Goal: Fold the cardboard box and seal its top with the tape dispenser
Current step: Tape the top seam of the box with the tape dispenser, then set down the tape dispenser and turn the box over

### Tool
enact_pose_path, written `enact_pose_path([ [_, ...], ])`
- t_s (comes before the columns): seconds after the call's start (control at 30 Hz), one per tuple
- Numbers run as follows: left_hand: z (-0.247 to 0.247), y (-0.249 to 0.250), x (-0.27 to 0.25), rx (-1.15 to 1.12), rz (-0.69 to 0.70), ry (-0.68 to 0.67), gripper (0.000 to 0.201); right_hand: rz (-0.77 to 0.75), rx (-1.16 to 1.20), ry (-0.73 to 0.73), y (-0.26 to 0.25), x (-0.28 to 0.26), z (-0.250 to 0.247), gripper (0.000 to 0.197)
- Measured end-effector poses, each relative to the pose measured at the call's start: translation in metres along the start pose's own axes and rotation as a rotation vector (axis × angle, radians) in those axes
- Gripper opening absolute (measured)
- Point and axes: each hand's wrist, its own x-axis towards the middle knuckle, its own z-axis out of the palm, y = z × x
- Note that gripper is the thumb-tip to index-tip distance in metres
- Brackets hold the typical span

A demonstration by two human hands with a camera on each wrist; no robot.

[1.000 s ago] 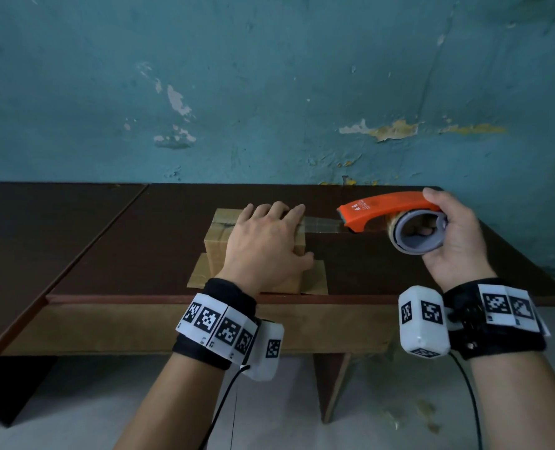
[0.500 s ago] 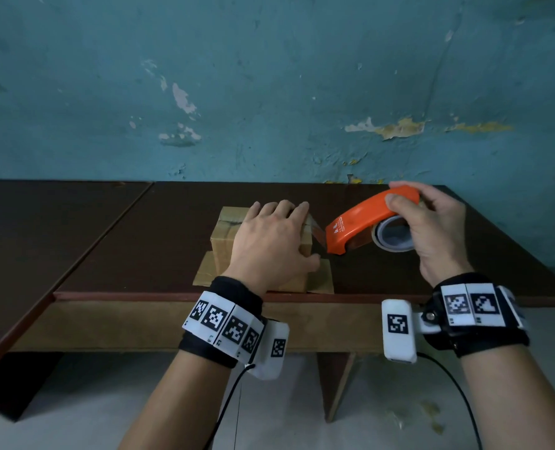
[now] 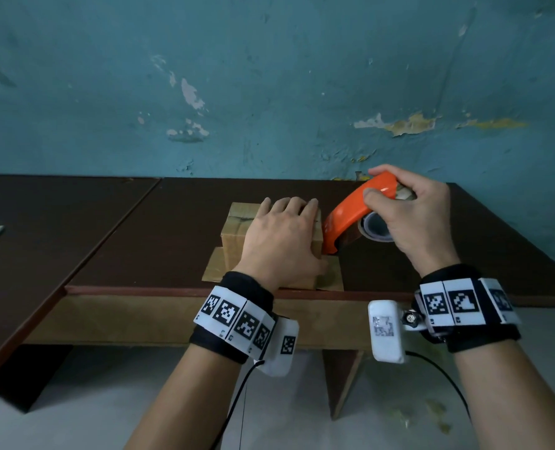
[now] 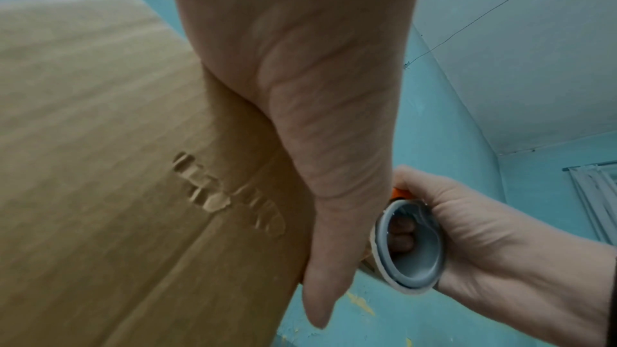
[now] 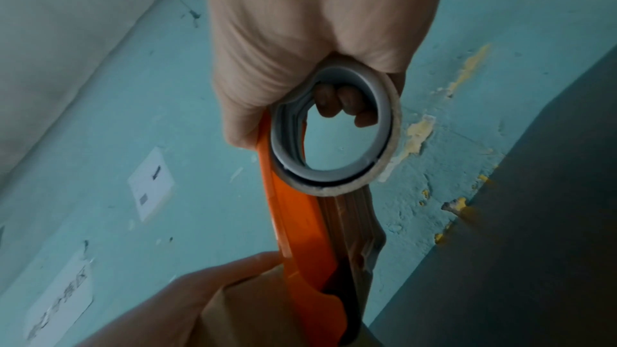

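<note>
Cardboard box, one small brown cube with a dented side, stands near the front edge of a dark table, its bottom flaps spread flat. The left hand lies on top, fingers straight, pressing down. The right hand has its fingers curled round one orange tape dispenser, fingertips inside the grey roll, its nose touching the box's right side.

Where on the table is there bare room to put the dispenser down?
Bare table right of the cardboard box, toward the wall; also left of it. Crowded at the box's right side: left hand, right hand, tape dispenser.
</note>
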Motion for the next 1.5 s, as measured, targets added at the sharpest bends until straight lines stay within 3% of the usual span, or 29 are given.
enact_pose_path([
  [0.4,0.000,0.004,0.001,0.019,-0.005,-0.035,0.124,-0.025,-0.243,0.005,-0.011,0.005,0.010,0.027],
  [0.47,0.001,0.003,0.000,0.006,-0.013,-0.024,0.125,-0.108,-0.592,-0.084,-0.008,-0.011,0.024,0.029],
  [0.53,0.002,0.001,-0.002,0.003,-0.006,0.006,0.124,-0.310,-0.904,-0.183,0.002,-0.031,0.041,0.023],
  [0.6,0.002,0.000,-0.001,0.006,0.011,0.003,0.124,-0.332,-0.857,-0.072,0.006,-0.033,0.041,0.029],
  [0.67,0.002,0.000,-0.001,0.002,0.001,-0.012,0.125,-0.204,-0.734,0.063,0.006,-0.023,0.029,0.040],
  [0.73,0.000,0.000,0.001,0.003,-0.007,-0.011,0.124,-0.102,-0.775,0.110,0.009,-0.014,0.014,0.049],
  [0.83,0.001,-0.001,0.001,-0.011,-0.004,-0.009,0.122,-0.079,-0.862,0.140,0.024,-0.012,-0.002,0.049],
  [1.03,0.001,-0.001,0.000,0.009,-0.011,0.004,0.123,-0.096,-0.784,-0.070,0.029,-0.007,-0.018,0.044],
  [1.2,0.001,0.002,0.001,0.016,-0.017,-0.002,0.124,0.136,-0.880,-0.291,0.044,-0.014,-0.016,0.068],
  [1.33,-0.001,0.002,0.001,0.028,-0.023,-0.018,0.126,0.087,-0.884,-0.321,0.053,-0.011,-0.018,0.062],
  [1.5,-0.002,0.002,0.001,0.055,-0.012,-0.043,0.134,-0.056,-0.509,-0.008,0.049,-0.007,-0.006,0.025],
])
